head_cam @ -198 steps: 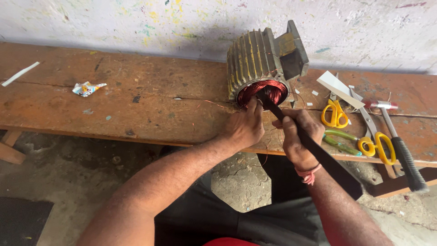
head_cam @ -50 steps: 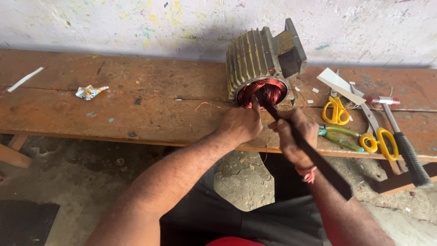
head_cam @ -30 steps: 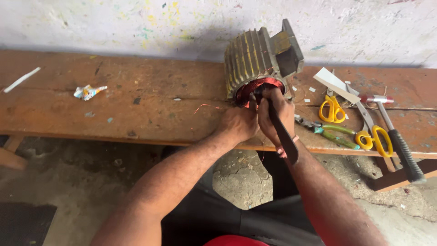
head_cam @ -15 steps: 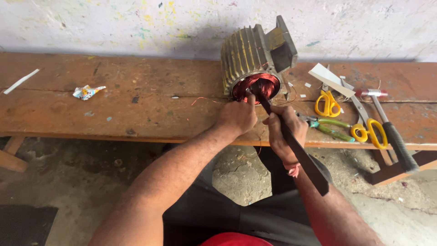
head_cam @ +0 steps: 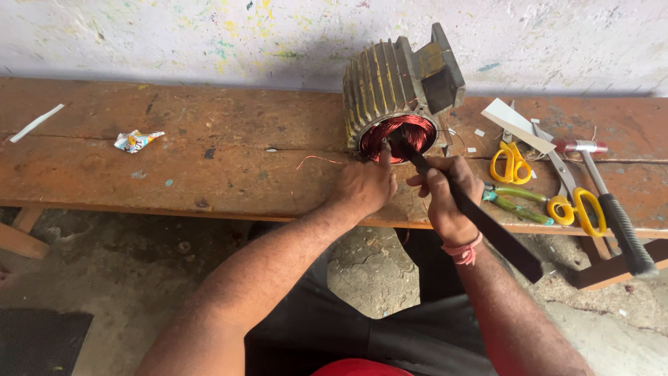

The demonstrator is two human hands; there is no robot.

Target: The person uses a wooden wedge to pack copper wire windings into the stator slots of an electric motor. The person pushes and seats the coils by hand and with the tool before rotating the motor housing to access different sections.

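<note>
The left hand (head_cam: 365, 186) and the right hand (head_cam: 445, 195) are working right at the near edge of the tabletop (head_cam: 209, 139), a worn reddish-brown wooden plank running along a paint-flecked wall (head_cam: 174, 35). To the left of the fingers the plank is lying mostly open, carrying only a crumpled wrapper (head_cam: 138, 141) and a white strip (head_cam: 36, 122) far off. To the right of the fingers the room is tighter: two yellow-handled scissors (head_cam: 509, 160), green-handled pliers (head_cam: 518, 202) and a hammer (head_cam: 612, 209) are lying close together. Below the edge a rough concrete floor (head_cam: 104, 251) is showing.

Just beyond the fingertips the motor stator (head_cam: 400, 87) is standing, its open mouth facing the person. It is a ribbed, yellowish-grey metal housing with a dark block on top, and coppery red windings (head_cam: 400, 132) are filling its bore. The left fingers are pressed together, one fingertip reaching up against the windings. The right fingers are wrapped tight around a long dark flat bar (head_cam: 480, 219), whose tip is sitting at the windings, probably touching them; its other end is jutting past the tabletop edge.
</note>
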